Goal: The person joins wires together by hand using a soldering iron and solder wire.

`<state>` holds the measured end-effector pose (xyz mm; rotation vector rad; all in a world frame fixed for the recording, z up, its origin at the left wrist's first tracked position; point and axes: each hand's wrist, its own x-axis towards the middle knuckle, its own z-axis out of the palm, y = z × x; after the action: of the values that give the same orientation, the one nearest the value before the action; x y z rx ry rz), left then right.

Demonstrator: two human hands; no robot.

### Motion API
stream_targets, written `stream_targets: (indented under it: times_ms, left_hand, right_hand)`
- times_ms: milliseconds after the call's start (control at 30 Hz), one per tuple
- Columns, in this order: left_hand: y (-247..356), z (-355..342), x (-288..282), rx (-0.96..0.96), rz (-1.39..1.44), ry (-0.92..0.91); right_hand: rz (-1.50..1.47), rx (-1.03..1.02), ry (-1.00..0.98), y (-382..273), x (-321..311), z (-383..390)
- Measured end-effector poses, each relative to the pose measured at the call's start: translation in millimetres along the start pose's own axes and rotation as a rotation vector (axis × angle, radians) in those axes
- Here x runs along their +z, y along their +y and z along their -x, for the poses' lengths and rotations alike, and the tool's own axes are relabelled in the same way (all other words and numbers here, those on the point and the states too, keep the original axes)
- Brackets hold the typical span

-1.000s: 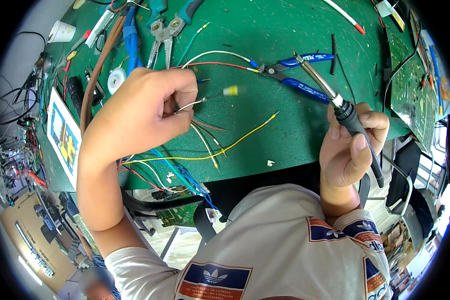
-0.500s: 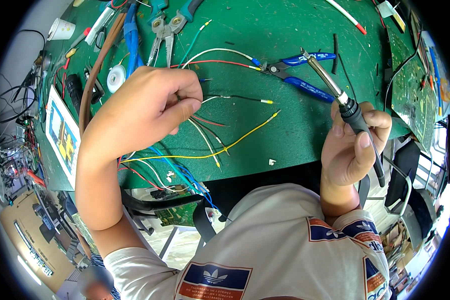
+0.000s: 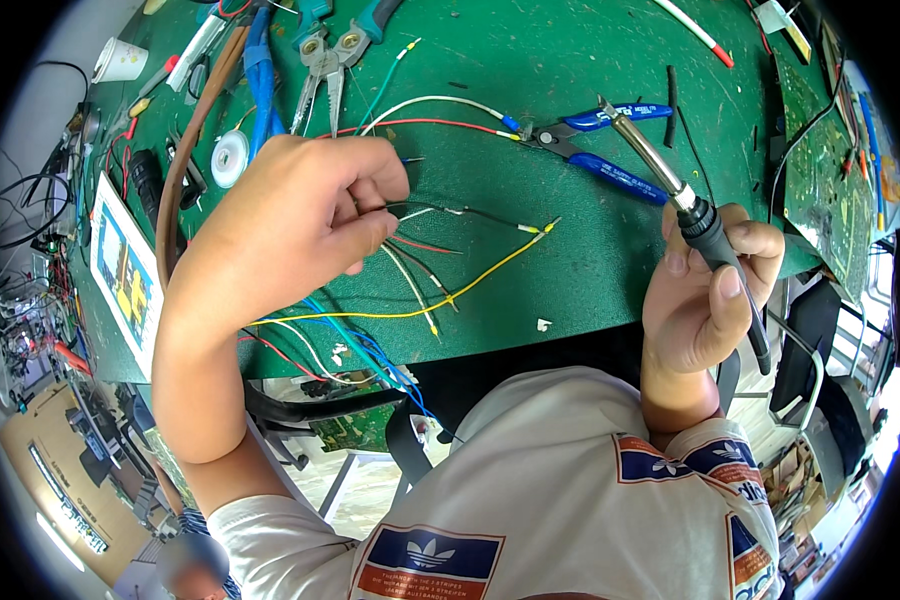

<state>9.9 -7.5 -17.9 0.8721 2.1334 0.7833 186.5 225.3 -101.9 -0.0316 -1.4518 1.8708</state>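
My left hand (image 3: 315, 215) is above the green bench with its fingers curled and the thumb close to the fingertips. A black wire (image 3: 490, 217) with a yellow-marked end comes out from between them, and a white wire (image 3: 417, 215) meets it nearby; the exact grip is partly hidden. My right hand (image 3: 710, 300) is wrapped round the black handle of a soldering iron (image 3: 705, 226), whose metal tip slants up and left over blue-handled cutters (image 3: 610, 175). Beneath the left hand, a yellow wire (image 3: 490, 271), red wire (image 3: 430, 245) and blue wires (image 3: 370, 355) fan out.
Teal-handled pliers (image 3: 332, 60) lie at the far side beside a blue cable bundle (image 3: 260, 80) and a brown cable (image 3: 195, 135). A white spool (image 3: 230, 157) and a picture sheet (image 3: 127, 275) are at left. Circuit boards (image 3: 820, 190) line the right edge.
My left fingers have loosened slightly and the thumb has shifted left. The black wire's yellow-marked end has come nearer to me, meeting the yellow wire's tip. The right hand and soldering iron stay put.
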Motion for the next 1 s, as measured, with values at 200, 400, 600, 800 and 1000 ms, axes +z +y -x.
stream_targets:
  times_ms: [200,400,600,800,1000]
  left_hand:
    - [-2.6,-1.4,-0.3,0.135,-0.185,0.090]
    - [0.9,-2.0,5.6,0.229,-0.335,0.202]
    - [4.9,-0.2,14.8,0.231,-0.469,0.291]
    - [5.1,-1.1,20.3,0.226,-0.571,0.438]
    - [7.3,3.1,30.2,0.197,-0.731,0.491]
  right_hand:
    - [0.002,0.004,-0.001,-0.7,0.5,-0.2]
    - [0.000,0.017,-0.006,-1.8,0.6,-0.7]
    - [-0.006,-0.001,-0.086,-2.2,-3.2,0.1]
    - [-0.011,-0.006,-0.080,-2.0,-2.1,-0.3]
    - [-0.033,-0.008,-0.019,-0.8,1.5,-2.2]
